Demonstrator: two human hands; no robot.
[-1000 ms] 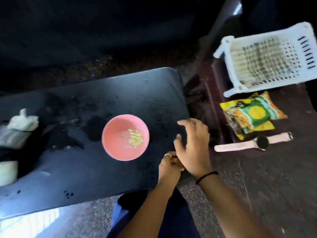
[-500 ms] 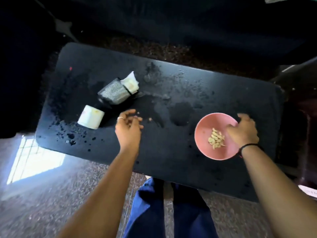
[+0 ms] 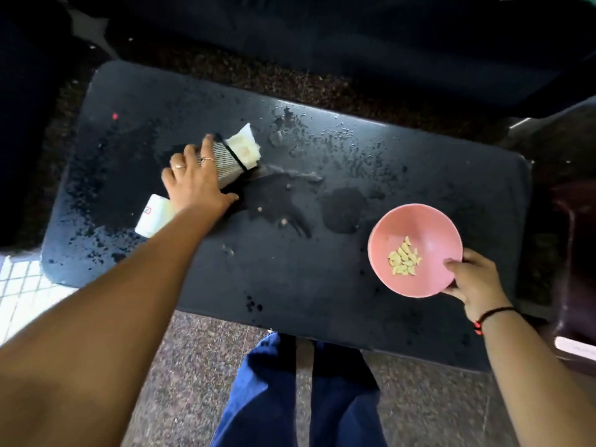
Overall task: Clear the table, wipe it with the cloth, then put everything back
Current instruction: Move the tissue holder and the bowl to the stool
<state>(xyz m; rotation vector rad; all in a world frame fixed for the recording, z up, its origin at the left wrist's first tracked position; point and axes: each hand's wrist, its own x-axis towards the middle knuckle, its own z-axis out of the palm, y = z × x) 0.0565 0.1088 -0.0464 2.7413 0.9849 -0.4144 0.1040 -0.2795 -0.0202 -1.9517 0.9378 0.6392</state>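
Speckled stone floor [image 3: 200, 382] lies nearest, with blue trouser legs [image 3: 271, 391] standing on it just short of the dark tabletop [image 3: 290, 279]. That tabletop is wet, dotted with droplets and a broad spill [image 3: 283, 195] across its middle, plus a few pale crumbs. Sunlight falls on a pale tiled patch [image 3: 22, 291] at the left, and the far side of the room is too dark to make out.

Near the right front edge, the right hand [image 3: 467, 282] grips the rim of a pink bowl [image 3: 416, 250], thumb inside and fingers closed beneath; the bowl is tilted and holds a small heap of yellowish pieces [image 3: 403, 261].

Farther back on the left, the left hand [image 3: 193, 182] lies with fingers [image 3: 206, 146] spread, partly wrapped over a striped holder [image 3: 225, 162] lying on its side with white tissue [image 3: 243, 146] sticking out. Just beside the wrist sits a small white packet [image 3: 153, 217].
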